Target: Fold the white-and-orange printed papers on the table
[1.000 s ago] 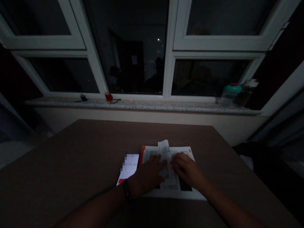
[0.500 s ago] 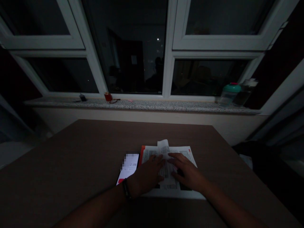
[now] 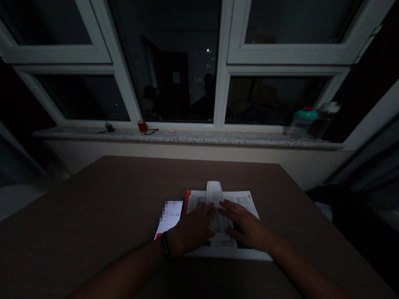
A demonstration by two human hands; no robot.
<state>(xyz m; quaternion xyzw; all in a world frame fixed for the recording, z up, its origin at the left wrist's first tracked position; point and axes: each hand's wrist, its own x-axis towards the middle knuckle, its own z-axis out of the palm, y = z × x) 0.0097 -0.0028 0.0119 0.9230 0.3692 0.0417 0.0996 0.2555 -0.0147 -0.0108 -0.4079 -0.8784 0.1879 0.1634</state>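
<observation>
A printed book or magazine [image 3: 249, 199] with an orange left edge lies on the brown table [image 3: 131, 178]. On top of it, a narrow strip of folded paper [image 3: 214, 189] runs up the middle and sticks out past the far edge. My left hand [image 3: 196, 226] rests on the strip's left side, fingers stretched out. From the right, my right hand [image 3: 243, 224] lies on the paper with its fingers spread. Both hands' fingertips come close together over the strip. Left of the book, a phone [image 3: 168, 218] with a lit screen lies partly behind my left wrist.
Beyond the table runs a speckled stone windowsill [image 3: 199, 138] under dark windows. On it stand a small red jar [image 3: 142, 126], a small dark bottle [image 3: 109, 127], a teal-lidded bottle [image 3: 304, 120] and a clear bottle [image 3: 324, 118]. The room is dim.
The far end of the paper strip looks flatter and squarer than before. My right fingers have shifted slightly left. My left hand stays in nearly the same place.
</observation>
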